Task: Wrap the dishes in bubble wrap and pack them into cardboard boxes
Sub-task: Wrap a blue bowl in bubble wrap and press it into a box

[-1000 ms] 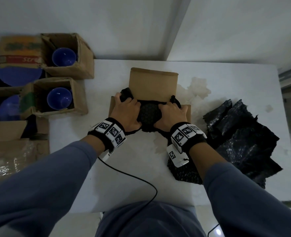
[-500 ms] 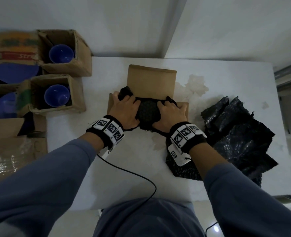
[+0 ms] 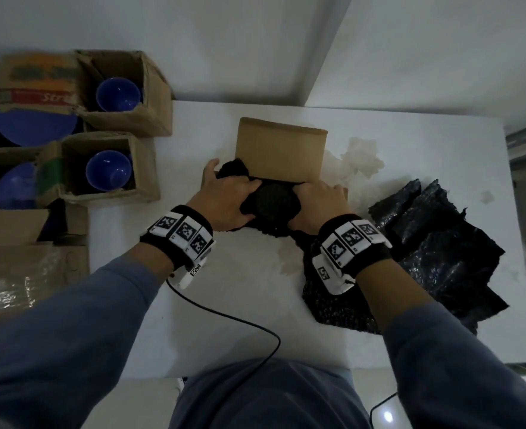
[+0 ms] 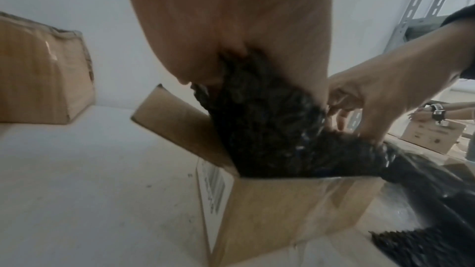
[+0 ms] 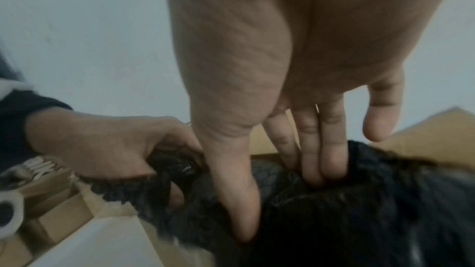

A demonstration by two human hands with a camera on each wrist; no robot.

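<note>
A dish bundle point(image 3: 271, 203) wrapped in black bubble wrap sits in the mouth of an open cardboard box point(image 3: 281, 151) at the table's middle, far flap raised. My left hand point(image 3: 227, 202) grips the bundle's left side, fingers curled into the wrap point(image 5: 174, 165). My right hand point(image 3: 320, 202) presses on its right side with straight fingers point(image 5: 311, 145) and thumb. The left wrist view shows the bundle point(image 4: 270, 129) half inside the box point(image 4: 282, 210), with the right hand point(image 4: 380, 92) on top of it. The dish itself is hidden.
Loose black bubble wrap point(image 3: 434, 252) is piled to the right on the white table point(image 3: 224, 305). Left of the table stand cardboard boxes with blue cups point(image 3: 117, 94) point(image 3: 108, 170) and blue plates point(image 3: 32, 125). Another person's hand point(image 4: 437, 109) works far right.
Both hands have moved forward with the bundle, which now sits further into the box under the raised flap. My left thumb has spread out to the box's left edge.
</note>
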